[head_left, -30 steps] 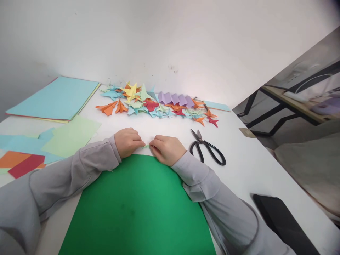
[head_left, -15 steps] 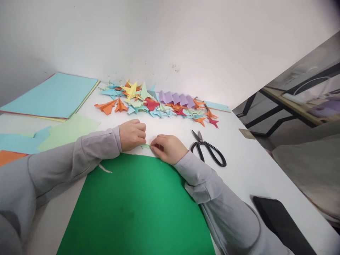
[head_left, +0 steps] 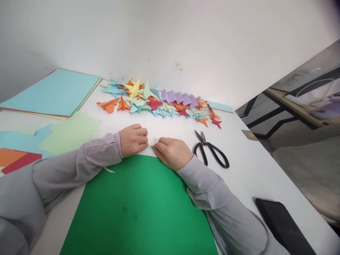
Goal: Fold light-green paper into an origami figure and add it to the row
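Observation:
Both of my hands meet just beyond the far edge of a large green sheet (head_left: 140, 205). A small piece of light green paper (head_left: 150, 147) shows between them, mostly hidden by fingers. My left hand (head_left: 134, 140) is closed on its left end, knuckles up. My right hand (head_left: 172, 152) pinches the right end with thumb and fingers. Black-handled scissors (head_left: 209, 148) lie to the right of my right hand, blades slightly apart and pointing away.
Folded paper shapes (head_left: 159, 102) in many colours lie along the wall. A stack of blue sheets (head_left: 53, 92) is at the back left, with light green paper (head_left: 71, 132) and red paper (head_left: 22, 162) nearer. A black phone-like object (head_left: 284, 223) lies at the lower right.
The view has shifted slightly, and more red paper shows at the left. My hands have closed further over the light green paper, so less of it shows.

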### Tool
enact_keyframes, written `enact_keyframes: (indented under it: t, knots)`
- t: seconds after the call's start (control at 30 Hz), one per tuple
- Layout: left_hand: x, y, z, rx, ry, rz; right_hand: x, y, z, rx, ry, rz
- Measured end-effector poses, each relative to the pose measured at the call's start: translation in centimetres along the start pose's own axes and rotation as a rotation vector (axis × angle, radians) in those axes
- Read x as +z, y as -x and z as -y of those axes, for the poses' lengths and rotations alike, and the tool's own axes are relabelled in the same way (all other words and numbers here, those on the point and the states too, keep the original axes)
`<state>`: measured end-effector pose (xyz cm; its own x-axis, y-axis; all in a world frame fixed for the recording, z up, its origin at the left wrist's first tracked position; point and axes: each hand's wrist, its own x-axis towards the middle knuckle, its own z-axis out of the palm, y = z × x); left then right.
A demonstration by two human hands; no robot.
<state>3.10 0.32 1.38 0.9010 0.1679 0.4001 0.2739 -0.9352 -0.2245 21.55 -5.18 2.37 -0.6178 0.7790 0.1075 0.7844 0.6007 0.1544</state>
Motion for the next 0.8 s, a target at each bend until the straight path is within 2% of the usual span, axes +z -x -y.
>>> enact_keyframes:
  t: [0.17,0.3,0.4,0.6,0.7,0.8]
  knots:
    - [-0.1,0.1,-0.3,0.000,-0.034,0.013,0.4,0.5,-0.1,-0.011,0.025,-0.041]
    - [-0.2,0.0,-0.4,-0.032,0.051,0.020,0.8,1.1,-0.6,0.001,0.019,-0.099]
    - [-0.1,0.0,-0.3,0.021,0.128,0.021,1.1,1.5,-1.0,0.026,-0.049,-0.127]
    - [0.5,0.0,0.2,0.118,0.120,-0.074,1.1,1.6,-1.0,0.040,-0.154,-0.195]
    - [0.5,-0.3,0.4,0.135,0.066,-0.027,1.3,1.3,-0.9,-0.015,-0.067,-0.239]
    - [0.4,-0.6,0.5,0.144,0.047,0.044,1.5,1.0,-0.9,-0.080,0.035,-0.229]
